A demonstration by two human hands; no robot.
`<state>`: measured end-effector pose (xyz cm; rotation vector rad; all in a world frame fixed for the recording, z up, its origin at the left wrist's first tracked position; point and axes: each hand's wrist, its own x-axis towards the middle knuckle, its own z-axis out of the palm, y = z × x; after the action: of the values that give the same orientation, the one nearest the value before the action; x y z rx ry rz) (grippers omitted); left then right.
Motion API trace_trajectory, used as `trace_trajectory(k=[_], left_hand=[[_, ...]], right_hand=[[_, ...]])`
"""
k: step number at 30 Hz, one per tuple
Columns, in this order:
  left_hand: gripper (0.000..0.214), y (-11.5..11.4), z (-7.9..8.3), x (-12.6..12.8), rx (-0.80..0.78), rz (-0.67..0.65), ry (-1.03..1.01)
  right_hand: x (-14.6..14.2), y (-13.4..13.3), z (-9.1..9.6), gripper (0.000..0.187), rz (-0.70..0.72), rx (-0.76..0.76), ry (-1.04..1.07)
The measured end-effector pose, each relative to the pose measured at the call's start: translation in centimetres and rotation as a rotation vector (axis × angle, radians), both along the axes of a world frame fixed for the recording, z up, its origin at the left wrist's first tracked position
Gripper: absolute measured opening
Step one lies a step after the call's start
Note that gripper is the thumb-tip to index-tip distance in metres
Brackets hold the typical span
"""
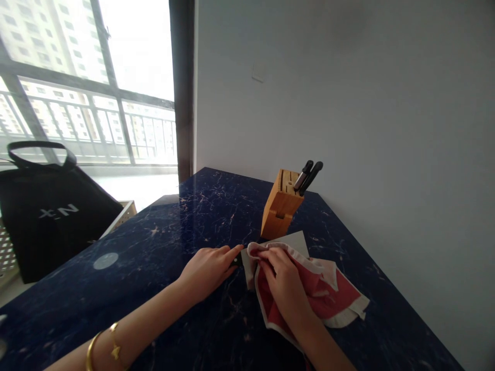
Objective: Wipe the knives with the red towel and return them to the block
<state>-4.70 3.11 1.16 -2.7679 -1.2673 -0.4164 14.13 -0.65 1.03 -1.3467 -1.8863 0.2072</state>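
Observation:
My left hand [209, 270] is closed around the dark handle of a cleaver [299, 242], low over the table. The wide pale blade points right, and much of it is hidden under a red cloth with a whitish border [340, 296]. My right hand [280, 273] presses that cloth against the blade, fingers bent and gripping a fold. The rest of the cloth trails over to the right. Just behind the blade stands a wooden knife block [276, 206], with two black-handled tools [309, 178] in its slots.
The dark blue marble-patterned table [154, 268] runs back to a grey wall [348, 103]. A black bag [58, 206] sits beside its left edge, near a perforated light-coloured basket [7, 257]. Tall windows [135, 62] are at the left.

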Motion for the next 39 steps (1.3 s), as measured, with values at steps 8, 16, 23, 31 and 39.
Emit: trace_trajectory(k=[8, 16, 23, 31, 39], left_hand=[[0.041, -0.4, 0.4, 0.1, 0.021, -0.013, 0.005], [0.042, -0.3, 0.1, 0.1, 0.021, -0.008, 0.013], [0.043, -0.2, -0.1, 0.2, 0.035, -0.016, 0.018], [0.04, -0.1, -0.1, 0.1, 0.078, -0.039, 0.032], [0.038, -0.3, 0.2, 0.2, 0.091, -0.05, 0.024]], right_hand=[[-0.3, 0.4, 0.2, 0.022, -0.058, 0.079, -0.03], [-1.1, -0.2, 0.4, 0.025, 0.002, 0.018, -0.127], [0.0, 0.4, 0.3, 0.023, -0.04, 0.08, 0.028], [-1.6, -0.4, 0.4, 0.025, 0.076, 0.002, 0.035], [-1.6, -0.3, 0.7, 0.026, 0.07, 0.042, 0.067]])
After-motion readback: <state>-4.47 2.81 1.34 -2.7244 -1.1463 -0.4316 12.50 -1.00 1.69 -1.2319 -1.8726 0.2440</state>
